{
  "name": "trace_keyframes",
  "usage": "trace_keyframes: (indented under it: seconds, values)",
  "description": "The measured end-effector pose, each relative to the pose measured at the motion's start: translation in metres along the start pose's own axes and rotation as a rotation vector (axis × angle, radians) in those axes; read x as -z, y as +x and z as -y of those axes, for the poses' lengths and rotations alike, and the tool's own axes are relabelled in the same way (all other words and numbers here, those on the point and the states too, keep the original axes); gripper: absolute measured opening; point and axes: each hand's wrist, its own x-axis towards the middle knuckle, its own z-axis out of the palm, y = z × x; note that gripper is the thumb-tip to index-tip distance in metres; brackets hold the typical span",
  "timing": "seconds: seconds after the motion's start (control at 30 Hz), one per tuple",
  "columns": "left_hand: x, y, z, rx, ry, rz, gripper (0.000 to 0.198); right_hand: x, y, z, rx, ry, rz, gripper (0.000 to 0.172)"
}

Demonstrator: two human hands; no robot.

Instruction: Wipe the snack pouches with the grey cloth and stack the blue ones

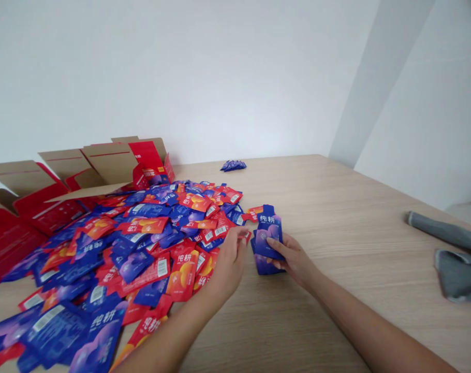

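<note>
My right hand (292,256) grips a few blue sachets (268,235) printed with purple fruit and white characters, held fanned just above the table, the thumb across the front one. My left hand (231,264) is beside them, at the right edge of a big loose pile of red and blue sachets (181,267). Its fingers are bent and close together. A small red edge shows at the fingertips; whether it is gripped is hidden. Behind the held sachets lies an orange-red sachet (254,212).
Open red cardboard boxes (99,160) with brown insides stand at the back left, behind the pile. A small blue stack of sachets (233,165) lies near the table's far edge. Grey cloth items (458,274) rest on the wooden table (355,217) at the right.
</note>
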Motion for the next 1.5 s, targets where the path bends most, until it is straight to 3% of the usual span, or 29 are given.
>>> trace_keyframes:
  seconds: [0.07, 0.17, 0.33, 0.53, 0.67, 0.73, 0.8, 0.9, 1.0, 1.1, 1.2, 1.3, 1.5]
  values:
    - [-0.009, 0.0, 0.001, 0.25, -0.234, 0.168, 0.029, 0.003, 0.003, -0.003, 0.017, -0.091, -0.031, 0.037]
    - [-0.021, -0.001, 0.004, 0.478, -0.513, 0.437, 0.039, 0.007, 0.004, -0.008, 0.051, -0.207, -0.002, 0.038]
    - [-0.023, -0.002, 0.004, 0.564, -0.71, 0.406, 0.039, 0.007, 0.002, -0.008, 0.063, -0.328, 0.065, 0.04]
    - [-0.026, -0.004, 0.002, 0.575, -0.552, 0.482, 0.042, 0.008, 0.005, 0.0, 0.095, -0.328, -0.15, 0.041]
    - [-0.025, -0.004, 0.008, 0.583, -0.429, 0.551, 0.047, 0.02, 0.015, 0.002, 0.127, -0.416, -0.172, 0.038]
    - [-0.013, 0.0, 0.014, 0.56, -0.359, 0.514, 0.046, 0.029, 0.02, 0.0, 0.087, -0.521, -0.165, 0.037]
    - [0.008, 0.006, 0.021, 0.505, -0.227, 0.393, 0.041, 0.037, 0.025, -0.003, 0.051, -0.645, -0.147, 0.034]
    - [0.052, 0.017, 0.033, 0.315, 0.124, 0.134, 0.028, 0.045, 0.031, -0.006, 0.017, -0.865, -0.108, 0.03]
    - [0.095, 0.027, 0.047, 0.141, 0.511, -0.014, 0.021, 0.047, 0.033, -0.006, -0.02, -1.066, -0.085, 0.029]
    - [0.123, 0.034, 0.065, 0.082, 0.83, -0.024, 0.023, 0.047, 0.032, -0.003, -0.05, -1.212, -0.108, 0.029]
    - [0.138, 0.035, 0.078, 0.118, 0.992, 0.017, 0.027, 0.048, 0.029, 0.001, -0.088, -1.351, -0.204, 0.029]
    - [0.143, 0.033, 0.083, 0.119, 1.063, 0.057, 0.031, 0.048, 0.025, 0.005, -0.121, -1.4, -0.276, 0.028]
    - [0.142, 0.036, 0.075, 0.115, 1.191, 0.197, 0.035, 0.046, 0.021, 0.008, -0.114, -1.491, -0.298, 0.03]
